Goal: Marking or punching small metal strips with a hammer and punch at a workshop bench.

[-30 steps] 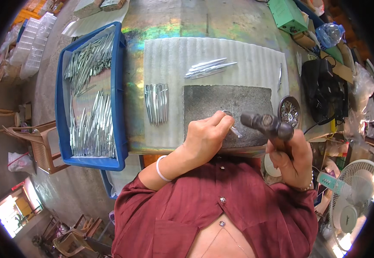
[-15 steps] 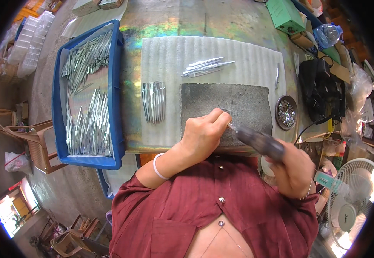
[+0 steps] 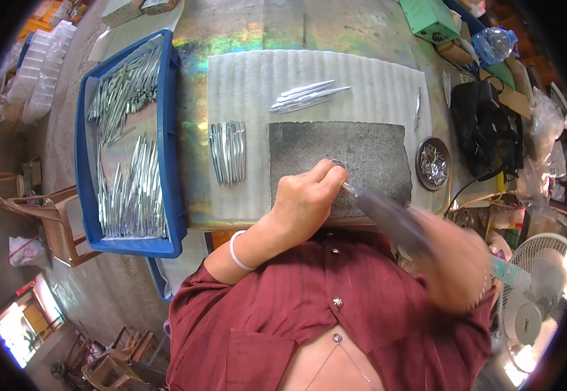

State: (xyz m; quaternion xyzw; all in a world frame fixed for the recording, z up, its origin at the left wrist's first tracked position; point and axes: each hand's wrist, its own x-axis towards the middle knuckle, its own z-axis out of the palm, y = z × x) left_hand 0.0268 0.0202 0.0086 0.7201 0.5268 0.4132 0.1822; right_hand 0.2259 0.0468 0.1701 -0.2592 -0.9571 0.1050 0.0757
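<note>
Head view. At the centre of the frame, the left hand (image 3: pixel 309 193) is closed, thumb and fingers pinching a slim metal piece (image 3: pixel 350 189) whose free end points to the lower right, over the near part of a dark slab (image 3: pixel 371 153). Right of centre, the right hand (image 3: pixel 453 254) is curled round a hammer (image 3: pixel 391 221) — both are blurred, so the separate fingers cannot be made out, nor whether the hammer touches the piece. The slab lies on a white foam sheet (image 3: pixel 244 75) spread over the tabletop (image 3: pixel 283 29). On the sheet, a loose pile of slender metal tools (image 3: pixel 306 98) lies above the slab, an upright row of similar tools (image 3: pixel 228 155) to its left, and a single tool (image 3: pixel 417 107) to its upper right. A round dish (image 3: pixel 419 168) of small metal bits stands right of the slab; a blue tray (image 3: pixel 171 150) — holding many more tools — occupies the left of the frame
</note>
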